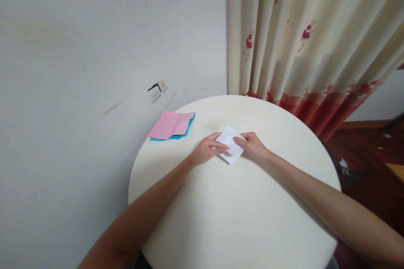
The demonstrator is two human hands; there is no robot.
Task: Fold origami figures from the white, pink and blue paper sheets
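Observation:
A small folded sheet of white paper (230,135), turned like a diamond, is held between both hands just above the middle of the table. My left hand (206,149) grips its left side, with fingers lying across the front of it. At the right corner, my right hand (252,143) pinches the paper, thumb on top and the other fingers beneath. The underside of the paper and the fingertips behind it are hidden.
The round white table (214,218) stands against the wall. Pink paper (172,124) lies over blue paper (190,125) at its left back edge. A wall socket (154,93) is behind; a patterned curtain (284,50) hangs at the right back.

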